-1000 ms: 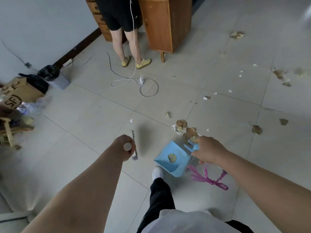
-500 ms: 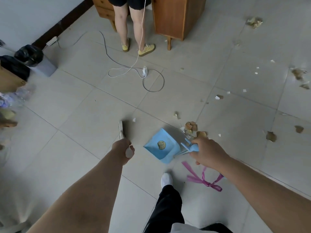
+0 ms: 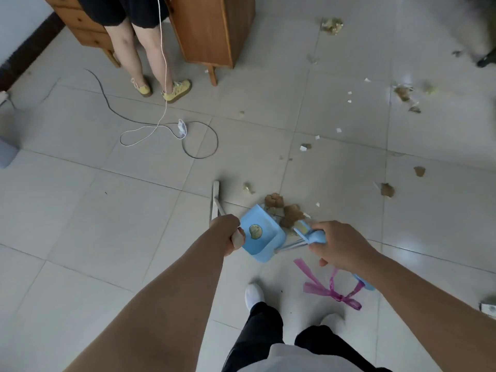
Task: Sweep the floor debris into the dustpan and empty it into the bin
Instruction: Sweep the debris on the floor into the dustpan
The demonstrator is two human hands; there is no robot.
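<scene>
- The dustpan (image 3: 264, 244) sits just below the middle of the view. It is a pale blue plastic scoop with raised walls. Thin metal rods join it to a blue grip.
- A round yellowish sticker (image 3: 255, 231) is on the pan's inner floor, and a small yellow label is on the blue part near the rods. The print on both is too small to read.
- The right hand (image 3: 341, 248), at the pan's 3 o'clock, has its fingers curled round the blue grip.
- The left hand (image 3: 228, 234), at the pan's 9 o'clock, is a fist closed round the white handle of the broom (image 3: 216, 196). The broom's pale bar reaches toward 12 o'clock.
- Whether the pan touches the floor (image 3: 80, 210) cannot be told.
- A heap of brown debris (image 3: 291, 214) lies against the pan at its 1 o'clock. More scraps and white flecks are scattered across the tiles toward 2 o'clock.
- A purple ribbon (image 3: 332, 289) lies at the pan's 5 o'clock.
- At 11 o'clock, well apart, another person's legs in yellow shoes (image 3: 178, 89) stand beside a wooden cabinet (image 3: 212, 30). White and black cables are looped on the floor nearby.
</scene>
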